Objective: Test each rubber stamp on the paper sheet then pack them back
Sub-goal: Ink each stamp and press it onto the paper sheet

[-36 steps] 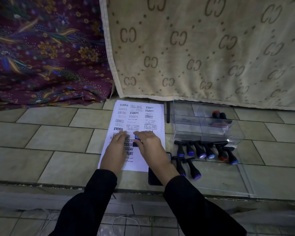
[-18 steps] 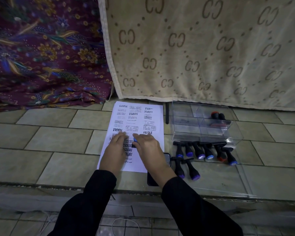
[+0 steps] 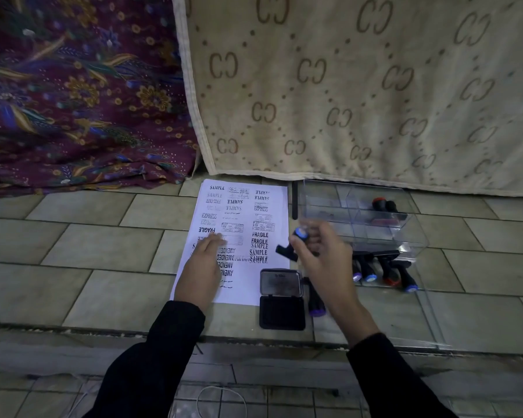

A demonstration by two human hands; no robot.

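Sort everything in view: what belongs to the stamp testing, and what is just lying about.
Job: paper sheet, stamp in the right hand, left hand on the sheet, ink pad, loose stamps, clear plastic box.
Lying about: beige blanket, purple floral cloth, white cable.

Paper sheet (image 3: pixel 242 295): stamped SAMPLE, FAX OUT, EXPRESS, FRAGILE, AMENDED. Beige blanket (image 3: pixel 344 95), twelve o'clock: repeated CC monogram.
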